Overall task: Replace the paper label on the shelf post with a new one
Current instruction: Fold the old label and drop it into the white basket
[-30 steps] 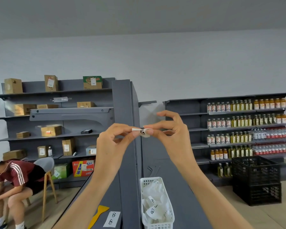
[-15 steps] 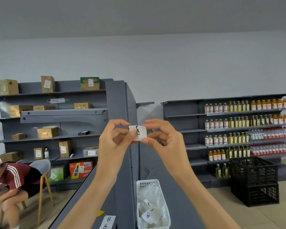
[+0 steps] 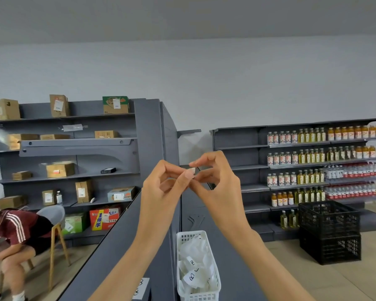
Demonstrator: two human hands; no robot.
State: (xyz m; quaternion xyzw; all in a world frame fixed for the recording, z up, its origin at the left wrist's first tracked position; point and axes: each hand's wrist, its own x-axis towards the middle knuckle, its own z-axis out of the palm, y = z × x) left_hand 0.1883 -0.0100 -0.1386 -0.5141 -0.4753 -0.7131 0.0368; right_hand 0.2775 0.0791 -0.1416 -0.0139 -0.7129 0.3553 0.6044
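a: where were the hands at this timestamp?

b: both raised together in front of the grey shelf post (image 3: 149, 131). the left hand (image 3: 161, 187) and the right hand (image 3: 217, 183) met at the fingertips, with a small white paper label (image 3: 192, 170) between them.

a: finger state?

b: left thumb and forefinger were pressed on the label's left edge, pinching it. right thumb and forefinger were closed on its right edge; the other right fingers curled loosely below. only a corner of the paper showed, so any writing on it could not be read.

a: label touching the post?

b: no. it was held in the air, apart from the post, above the top ledge of the shelf unit.

a: anything else on that ledge?

b: 1 white plastic basket (image 3: 215, 285) stood below the hands, holding loose white slips, some with dark handwritten marks. a second paper label (image 3: 141, 288) lay flat on the ledge just left of the basket, partly cut off by the frame edge.

a: surroundings?

b: bottles (image 3: 313, 157) filled the shelves at right, a black crate (image 3: 330, 231) stood on the floor, and a seated person (image 3: 15, 231) bent forward at far left.
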